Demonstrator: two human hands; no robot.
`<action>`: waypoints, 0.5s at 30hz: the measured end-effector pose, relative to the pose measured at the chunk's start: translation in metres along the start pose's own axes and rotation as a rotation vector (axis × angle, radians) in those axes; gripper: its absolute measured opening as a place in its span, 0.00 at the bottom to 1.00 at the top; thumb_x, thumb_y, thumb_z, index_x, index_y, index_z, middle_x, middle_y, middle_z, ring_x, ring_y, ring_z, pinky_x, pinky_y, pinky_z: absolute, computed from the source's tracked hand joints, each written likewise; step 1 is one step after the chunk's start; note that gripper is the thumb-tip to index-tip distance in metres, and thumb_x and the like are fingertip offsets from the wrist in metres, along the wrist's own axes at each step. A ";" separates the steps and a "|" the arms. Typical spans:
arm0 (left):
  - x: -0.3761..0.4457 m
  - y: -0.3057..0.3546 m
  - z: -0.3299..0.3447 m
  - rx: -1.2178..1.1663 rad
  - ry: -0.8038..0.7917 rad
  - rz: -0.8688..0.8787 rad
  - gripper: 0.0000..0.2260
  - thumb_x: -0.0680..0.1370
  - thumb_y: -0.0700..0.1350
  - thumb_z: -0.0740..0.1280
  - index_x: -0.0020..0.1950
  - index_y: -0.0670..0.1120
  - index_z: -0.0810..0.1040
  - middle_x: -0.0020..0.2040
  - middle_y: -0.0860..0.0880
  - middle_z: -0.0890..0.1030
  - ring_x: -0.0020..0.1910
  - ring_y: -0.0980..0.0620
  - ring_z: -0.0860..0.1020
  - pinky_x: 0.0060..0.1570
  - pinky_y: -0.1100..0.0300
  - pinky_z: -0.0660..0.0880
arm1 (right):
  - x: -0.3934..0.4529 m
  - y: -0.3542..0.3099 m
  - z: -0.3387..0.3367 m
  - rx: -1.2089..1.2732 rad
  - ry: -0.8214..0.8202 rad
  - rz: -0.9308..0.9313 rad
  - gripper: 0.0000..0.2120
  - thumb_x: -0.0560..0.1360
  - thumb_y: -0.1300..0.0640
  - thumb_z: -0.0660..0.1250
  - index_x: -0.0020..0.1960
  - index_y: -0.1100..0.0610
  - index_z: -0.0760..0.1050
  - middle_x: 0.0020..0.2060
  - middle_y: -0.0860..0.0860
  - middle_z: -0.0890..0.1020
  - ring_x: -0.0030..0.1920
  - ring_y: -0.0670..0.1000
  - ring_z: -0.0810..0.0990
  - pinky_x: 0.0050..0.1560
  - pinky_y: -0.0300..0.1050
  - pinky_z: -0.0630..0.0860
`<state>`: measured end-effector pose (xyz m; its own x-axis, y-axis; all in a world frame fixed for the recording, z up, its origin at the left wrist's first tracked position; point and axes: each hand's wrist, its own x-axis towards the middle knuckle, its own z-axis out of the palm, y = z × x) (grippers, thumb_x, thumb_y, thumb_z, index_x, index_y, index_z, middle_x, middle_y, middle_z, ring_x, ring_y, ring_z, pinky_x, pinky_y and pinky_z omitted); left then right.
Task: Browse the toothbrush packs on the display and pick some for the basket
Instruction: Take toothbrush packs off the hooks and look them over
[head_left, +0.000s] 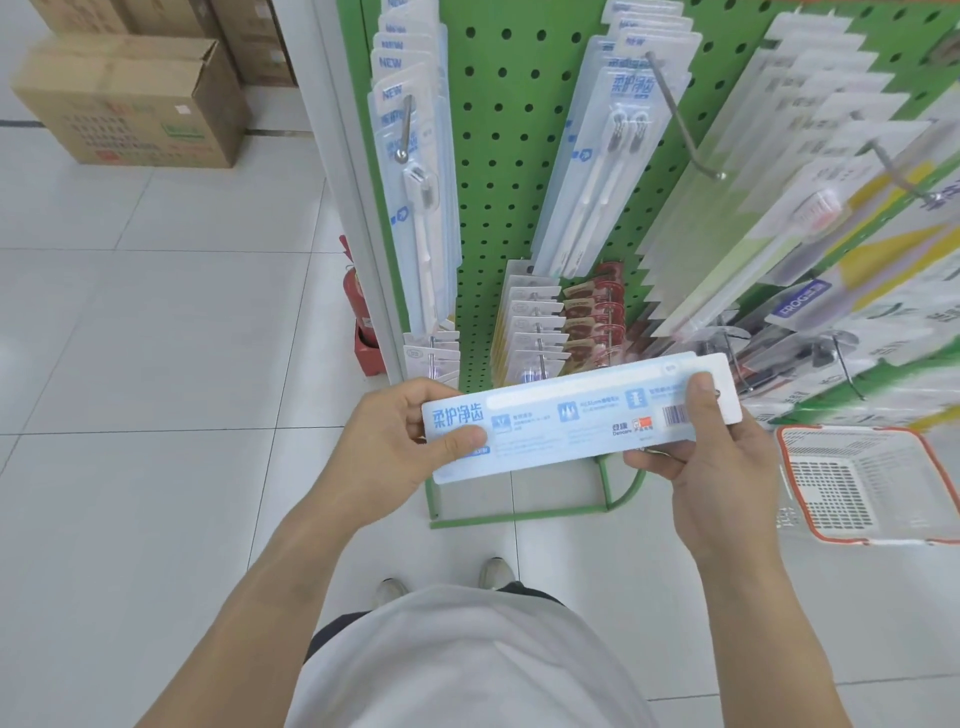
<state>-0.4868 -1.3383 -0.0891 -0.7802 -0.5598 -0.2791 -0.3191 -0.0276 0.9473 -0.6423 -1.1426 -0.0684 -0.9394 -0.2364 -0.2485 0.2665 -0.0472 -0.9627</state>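
Held level before the green pegboard display: one pale blue toothbrush pack, back side up, barcode and "Dencare" legible. Pinched at each end by left hand and right hand. Stood over white floor tiles; one red-rimmed basket lower right, cardboard boxes far left.

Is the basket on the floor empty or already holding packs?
Empty as far as visible: the basket shows only bare mesh; its right edge is cut off.
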 end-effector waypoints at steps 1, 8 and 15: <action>0.000 -0.001 0.000 -0.006 0.012 0.000 0.12 0.70 0.48 0.76 0.50 0.45 0.82 0.44 0.49 0.88 0.42 0.49 0.86 0.42 0.59 0.81 | 0.000 0.000 -0.001 -0.012 -0.002 0.001 0.11 0.83 0.50 0.64 0.51 0.55 0.81 0.38 0.51 0.87 0.36 0.53 0.85 0.29 0.43 0.81; 0.000 -0.002 0.000 -0.017 0.084 -0.008 0.09 0.81 0.47 0.67 0.47 0.45 0.83 0.41 0.51 0.87 0.35 0.60 0.80 0.34 0.71 0.71 | 0.001 0.005 -0.005 -0.106 -0.049 -0.017 0.09 0.77 0.52 0.72 0.52 0.58 0.82 0.43 0.56 0.87 0.37 0.55 0.85 0.32 0.42 0.81; -0.002 -0.001 -0.002 -0.024 0.132 -0.018 0.09 0.81 0.48 0.66 0.46 0.48 0.84 0.38 0.54 0.86 0.34 0.61 0.80 0.35 0.72 0.71 | -0.001 0.005 -0.006 -0.163 -0.131 -0.044 0.14 0.66 0.57 0.79 0.51 0.56 0.84 0.44 0.52 0.88 0.42 0.53 0.86 0.35 0.43 0.82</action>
<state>-0.4843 -1.3387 -0.0897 -0.6964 -0.6631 -0.2744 -0.3184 -0.0572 0.9462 -0.6411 -1.1366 -0.0740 -0.9103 -0.3624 -0.2002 0.1776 0.0949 -0.9795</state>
